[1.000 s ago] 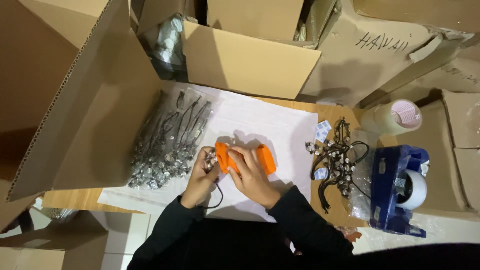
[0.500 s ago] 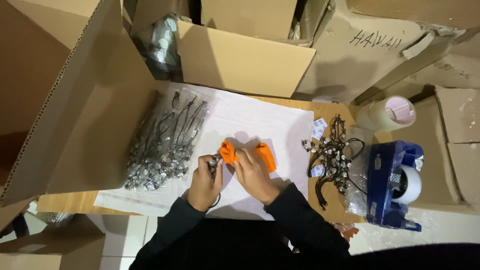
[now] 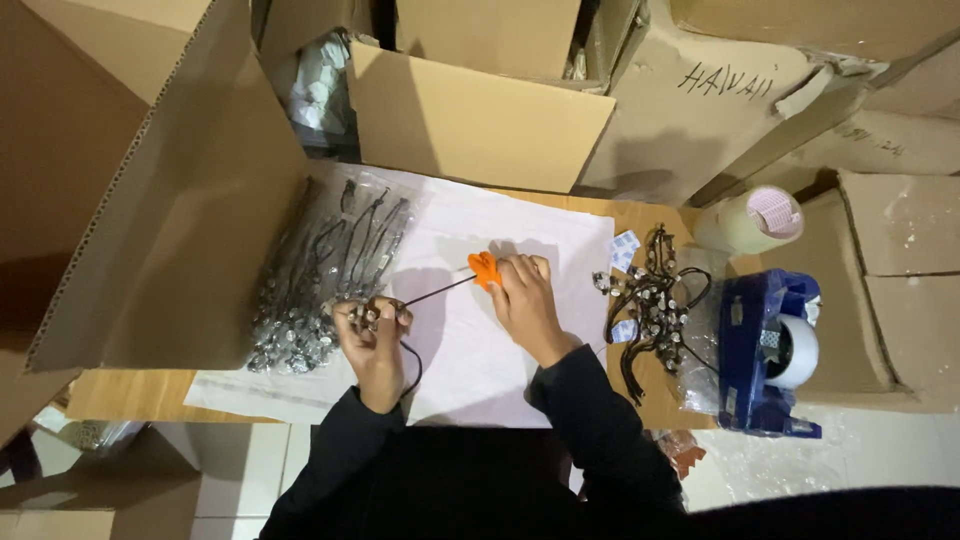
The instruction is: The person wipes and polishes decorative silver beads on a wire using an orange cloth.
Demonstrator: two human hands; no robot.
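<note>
The left hand (image 3: 372,340) is closed in a grip around a small cluster of silver beads (image 3: 372,315) at one end of a black cord (image 3: 436,291). The right hand (image 3: 522,300) is closed in a grip on an orange tool (image 3: 484,268), held at the other end of the cord. The cord runs taut between the two hands, above a white sheet of paper (image 3: 470,360) spread on the desk (image 3: 120,395). A loop of cord hangs beside the left wrist.

To the left of the hands, a pile of bagged beaded cords (image 3: 320,280) lies on the sheet, against a large cardboard flap (image 3: 180,220). To the right, a loose heap of beaded cords (image 3: 650,300) lies on the desk with small white packets (image 3: 624,250) just beside it. Further right stand a blue tape dispenser (image 3: 765,350) and a roll of tape (image 3: 755,218). Cardboard boxes (image 3: 480,110) enclose the desk at the far side.
</note>
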